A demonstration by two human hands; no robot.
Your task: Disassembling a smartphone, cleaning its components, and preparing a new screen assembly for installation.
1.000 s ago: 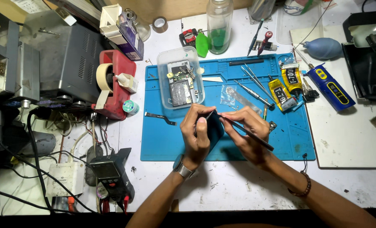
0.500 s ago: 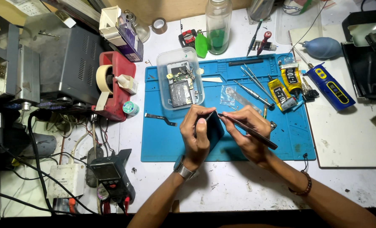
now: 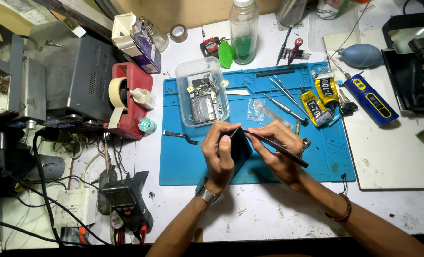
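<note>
Near the blue mat's point(image 3: 183, 162) front edge, the left hand point(image 3: 219, 154) grips a dark phone point(image 3: 240, 150) tilted, its long axis running front-left to back-right. The right hand point(image 3: 278, 152) pinches a thin dark tool point(image 3: 278, 148) whose tip touches the phone's far end. Bare mat lies left; a clear plastic tub point(image 3: 202, 93) stands behind.

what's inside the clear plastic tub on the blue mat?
The clear tub holds a phone frame and loose circuit board parts. Whatever lies beneath them is covered.

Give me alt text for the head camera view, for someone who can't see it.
A left hand holds a dark slim phone over a blue work mat while the right hand presses a thin dark tool to its edge. A clear plastic parts tub sits behind.
</note>
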